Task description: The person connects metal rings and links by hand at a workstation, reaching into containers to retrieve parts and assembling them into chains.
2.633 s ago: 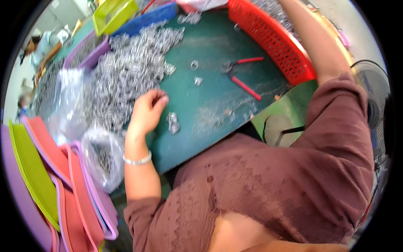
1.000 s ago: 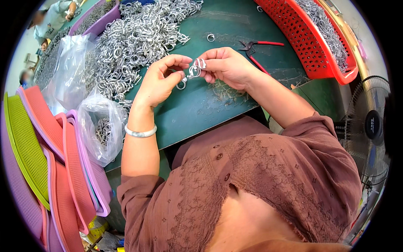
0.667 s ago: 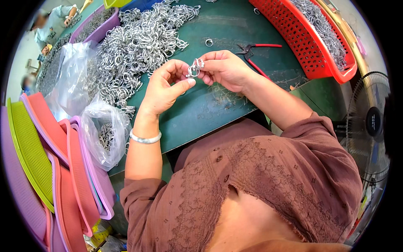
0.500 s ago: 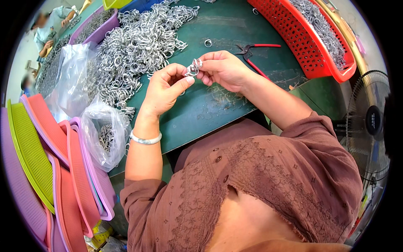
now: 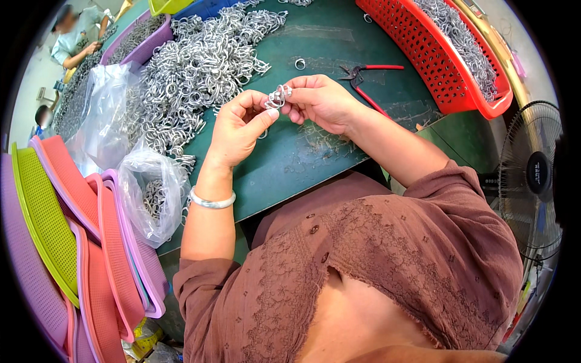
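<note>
Both hands meet over the green tabletop, gripping small silvery metal rings (image 5: 278, 97) between them. My left hand (image 5: 240, 124) pinches the rings from the left with thumb and fingers. From the right, my right hand (image 5: 322, 104) closes thumb and forefinger on the same rings, its other fingers curled. Whether the rings are linked is too small to make out. A large heap of similar metal rings (image 5: 193, 66) lies beyond my left hand. One loose ring (image 5: 299, 63) rests past my fingertips, close to pliers with red handles (image 5: 361, 77).
A red perforated basket (image 5: 433, 54) of metal pieces stands at the far right, near a fan (image 5: 537, 172). At left are a clear plastic bag (image 5: 151, 196) with rings in it and stacked coloured baskets (image 5: 45, 224). Another person (image 5: 75, 42) works at the far left.
My hands stay nearly in place on the rings, shifting only slightly. At the far left, the other person's head and arms have moved.
</note>
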The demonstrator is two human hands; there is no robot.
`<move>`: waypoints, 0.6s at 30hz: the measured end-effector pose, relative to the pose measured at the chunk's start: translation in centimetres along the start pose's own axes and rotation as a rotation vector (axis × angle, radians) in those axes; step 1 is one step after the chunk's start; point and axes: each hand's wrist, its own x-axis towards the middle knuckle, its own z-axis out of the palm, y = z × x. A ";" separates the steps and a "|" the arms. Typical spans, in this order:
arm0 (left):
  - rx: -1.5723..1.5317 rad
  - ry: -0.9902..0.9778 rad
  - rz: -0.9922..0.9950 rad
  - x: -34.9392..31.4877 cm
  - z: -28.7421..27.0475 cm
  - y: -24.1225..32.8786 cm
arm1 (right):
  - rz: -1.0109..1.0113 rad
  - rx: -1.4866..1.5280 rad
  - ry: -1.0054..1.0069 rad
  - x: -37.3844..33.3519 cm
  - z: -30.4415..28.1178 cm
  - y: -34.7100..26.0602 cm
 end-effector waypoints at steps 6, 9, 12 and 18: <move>0.051 0.040 0.047 0.0 0.4 0.0 | -0.008 -0.006 -0.055 0.2 -0.3 0.3; 0.166 0.060 0.105 0.0 0.5 -0.3 | -0.029 0.009 -0.059 0.4 -0.2 0.7; 0.238 0.082 0.153 0.0 0.7 -0.3 | -0.038 0.025 -0.066 0.5 -0.2 0.8; 0.403 0.170 0.302 0.1 1.5 0.3 | -0.048 0.012 -0.063 0.5 -0.2 0.8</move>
